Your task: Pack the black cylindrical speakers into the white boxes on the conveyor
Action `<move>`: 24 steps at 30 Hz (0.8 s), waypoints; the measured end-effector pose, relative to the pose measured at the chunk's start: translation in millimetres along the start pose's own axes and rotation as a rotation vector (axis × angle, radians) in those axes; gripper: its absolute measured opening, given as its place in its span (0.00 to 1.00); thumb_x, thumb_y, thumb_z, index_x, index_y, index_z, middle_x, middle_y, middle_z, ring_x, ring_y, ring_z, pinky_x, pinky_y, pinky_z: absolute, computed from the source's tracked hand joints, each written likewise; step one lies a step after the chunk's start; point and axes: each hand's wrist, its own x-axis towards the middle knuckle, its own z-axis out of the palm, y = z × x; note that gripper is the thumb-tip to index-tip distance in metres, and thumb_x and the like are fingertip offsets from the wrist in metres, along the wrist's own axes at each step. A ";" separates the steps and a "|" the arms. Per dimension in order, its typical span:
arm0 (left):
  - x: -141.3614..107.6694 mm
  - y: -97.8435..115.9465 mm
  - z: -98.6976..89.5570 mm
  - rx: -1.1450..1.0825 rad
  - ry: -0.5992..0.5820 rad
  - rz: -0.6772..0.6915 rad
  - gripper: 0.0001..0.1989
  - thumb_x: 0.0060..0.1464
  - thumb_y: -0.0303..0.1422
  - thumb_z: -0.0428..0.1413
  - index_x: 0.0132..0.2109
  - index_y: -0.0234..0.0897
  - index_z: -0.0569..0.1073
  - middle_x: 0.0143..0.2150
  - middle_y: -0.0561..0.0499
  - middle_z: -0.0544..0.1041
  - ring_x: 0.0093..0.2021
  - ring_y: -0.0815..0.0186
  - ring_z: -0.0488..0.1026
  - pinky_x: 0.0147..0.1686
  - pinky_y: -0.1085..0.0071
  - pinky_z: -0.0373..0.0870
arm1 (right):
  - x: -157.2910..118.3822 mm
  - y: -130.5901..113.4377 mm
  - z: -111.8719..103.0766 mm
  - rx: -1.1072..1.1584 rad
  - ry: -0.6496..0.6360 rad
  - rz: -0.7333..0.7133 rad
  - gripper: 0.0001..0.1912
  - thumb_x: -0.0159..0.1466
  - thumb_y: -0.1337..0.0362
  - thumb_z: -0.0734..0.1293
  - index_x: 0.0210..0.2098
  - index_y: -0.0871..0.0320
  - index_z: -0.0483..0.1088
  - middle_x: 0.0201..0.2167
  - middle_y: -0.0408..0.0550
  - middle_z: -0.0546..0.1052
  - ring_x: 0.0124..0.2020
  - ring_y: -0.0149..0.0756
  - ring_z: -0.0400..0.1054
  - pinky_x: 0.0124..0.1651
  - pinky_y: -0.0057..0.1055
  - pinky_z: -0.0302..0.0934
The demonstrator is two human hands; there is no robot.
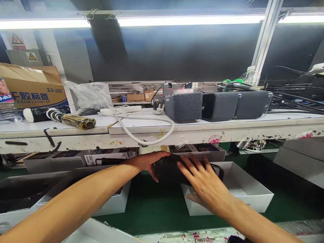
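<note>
A dark, box-shaped device [169, 170] with a black loop handle [220, 171] on its right end is held up between my hands. My left hand [148, 163] grips its left end, thumb and fingers on opposite sides. Across its right part lie the fingers of my right hand [204, 180], with the thumb underneath. The device's face is too dark to make out. Just behind and to the right of it stands an open white carton [253, 195], whose left part is partly hidden by the device and my right hand.
Open white boxes [111, 207] stand at the left on the green surface [152, 216]. Above, a shelf edge [192, 133] crosses the view, with a white cable [141, 141] drooping over it. Grey fabric speakers [183, 107], a tape-wrapped tool [78, 120] and a brown carton [32, 87] sit on the shelf.
</note>
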 end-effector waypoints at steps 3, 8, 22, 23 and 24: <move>-2.7 3.0 1.5 -0.022 -0.078 0.000 0.37 0.40 0.59 0.64 0.53 0.43 0.73 0.53 0.37 0.77 0.53 0.36 0.73 0.36 0.46 0.79 | -3.6 -14.6 22.5 -0.284 0.128 -0.088 0.51 0.57 0.74 0.74 0.74 0.53 0.50 0.73 0.61 0.53 0.68 0.70 0.52 0.66 0.73 0.47; -4.6 -1.9 -2.8 -0.039 -0.054 0.092 0.42 0.41 0.66 0.61 0.58 0.46 0.72 0.56 0.40 0.77 0.56 0.40 0.72 0.41 0.49 0.78 | 11.7 18.0 3.8 -0.115 -0.034 0.004 0.52 0.54 0.74 0.75 0.73 0.49 0.53 0.70 0.60 0.59 0.64 0.65 0.60 0.63 0.62 0.58; 31.8 20.4 35.7 -0.203 -0.116 0.060 0.36 0.54 0.64 0.45 0.56 0.41 0.69 0.31 0.47 0.78 0.31 0.54 0.76 0.26 0.63 0.74 | 9.0 59.7 -15.2 -0.194 -0.020 0.045 0.56 0.53 0.70 0.78 0.75 0.55 0.49 0.73 0.60 0.53 0.68 0.64 0.52 0.70 0.63 0.43; 34.5 23.8 37.6 -0.189 -0.151 0.053 0.37 0.54 0.64 0.43 0.54 0.40 0.69 0.29 0.46 0.78 0.29 0.55 0.76 0.26 0.64 0.74 | 6.7 61.7 -13.2 -0.256 -0.005 0.035 0.54 0.54 0.72 0.76 0.75 0.54 0.50 0.72 0.60 0.55 0.67 0.63 0.53 0.69 0.62 0.45; 37.6 26.0 39.2 -0.161 -0.175 0.050 0.39 0.54 0.66 0.41 0.53 0.38 0.70 0.29 0.46 0.78 0.29 0.55 0.76 0.27 0.63 0.75 | 4.2 65.4 -12.0 -0.293 0.000 0.038 0.53 0.55 0.74 0.75 0.75 0.54 0.50 0.71 0.60 0.57 0.66 0.63 0.55 0.69 0.61 0.47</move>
